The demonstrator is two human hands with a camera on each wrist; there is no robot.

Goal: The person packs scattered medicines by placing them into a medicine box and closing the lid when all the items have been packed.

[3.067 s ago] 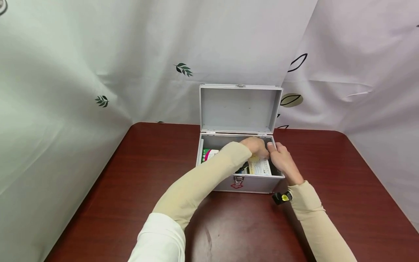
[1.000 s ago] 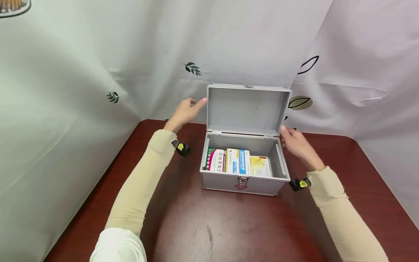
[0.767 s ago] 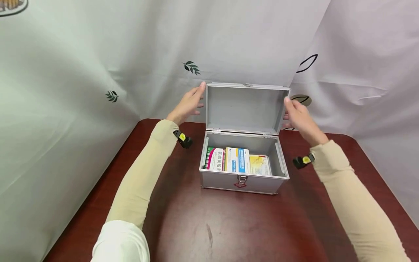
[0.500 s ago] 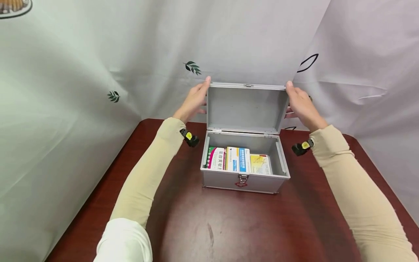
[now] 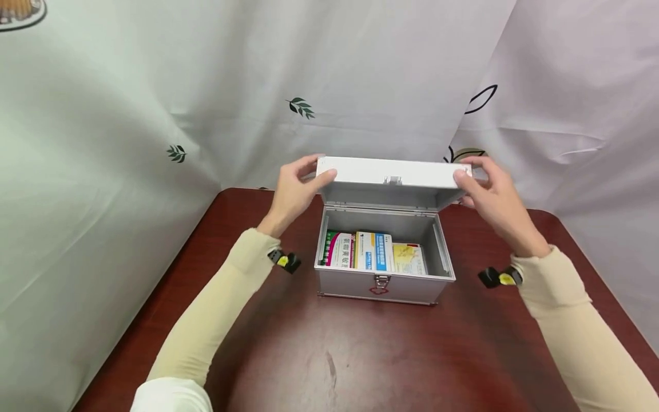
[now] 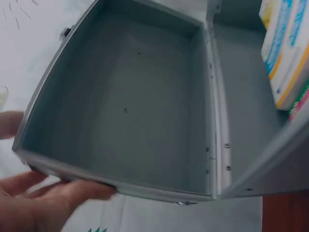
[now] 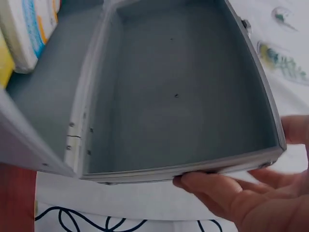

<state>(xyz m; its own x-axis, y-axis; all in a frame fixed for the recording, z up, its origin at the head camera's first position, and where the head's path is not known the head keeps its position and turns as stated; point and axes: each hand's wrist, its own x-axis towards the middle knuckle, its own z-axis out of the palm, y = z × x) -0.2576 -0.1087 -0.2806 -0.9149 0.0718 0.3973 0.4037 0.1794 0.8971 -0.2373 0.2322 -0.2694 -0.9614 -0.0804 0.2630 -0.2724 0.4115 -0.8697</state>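
Note:
A silver metal case [image 5: 407, 292] stands on the table, its hinged lid [image 5: 360, 170] tilted forward and partway down over the opening. My left hand [image 5: 293, 194] grips the lid's left front corner, thumb on the front face and fingers round the side. At the opposite corner, my right hand [image 5: 496, 200] holds the lid in the same way. Both wrist views look into the lid's bare grey inside. Within the case stand medicine boxes: a green, pink and white one [image 5: 340, 250], a blue, white and orange one [image 5: 374, 250] and a yellow and white one [image 5: 408, 258].
The dark red wooden table [image 5: 329, 355] extends around the case. A pale curtain [image 5: 216, 86] with leaf prints hangs behind and along the sides. On the case front sits a metal latch [image 5: 381, 281] over a red cross-shaped outline.
My left hand has left the case interior. Both hands moved to the upright lid's sides, took hold of its corners and swung it forward and down. The medicine boxes stay in place.

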